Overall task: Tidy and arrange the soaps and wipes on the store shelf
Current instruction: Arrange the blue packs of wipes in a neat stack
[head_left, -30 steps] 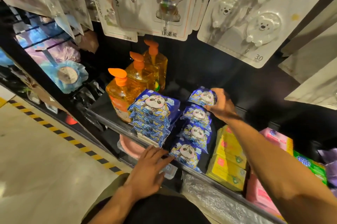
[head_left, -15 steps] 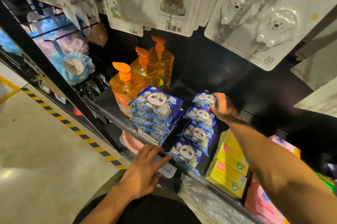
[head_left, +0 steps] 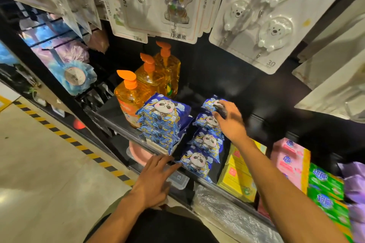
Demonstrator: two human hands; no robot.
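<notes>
A stack of blue panda wipe packs [head_left: 164, 122] sits on the black shelf [head_left: 110, 120], beside a row of the same packs [head_left: 205, 142] standing one behind another. My right hand [head_left: 229, 122] lies blurred over the back of that row, fingers touching the rearmost pack [head_left: 210, 102]. My left hand [head_left: 154, 181] is spread flat at the shelf's front edge, fingertips against the front pack [head_left: 195, 161]. Three orange pump soap bottles [head_left: 132, 98] stand behind the stack. Yellow soap boxes [head_left: 237, 175], pink soap boxes [head_left: 290, 161] and green soap boxes [head_left: 325, 187] fill the right.
Carded hooks [head_left: 177, 5] hang low over the shelf. Bath poufs [head_left: 73, 76] hang at the left. A clear box with a pink lid [head_left: 138, 153] sits under the shelf edge, with plastic-wrapped goods [head_left: 227, 215] beside it. Striped hazard tape [head_left: 59, 134] runs along the floor.
My right hand has slid from the rearmost pack's far edge to lie on top of the row. The left hand stays at the shelf edge. The view shifted slightly.
</notes>
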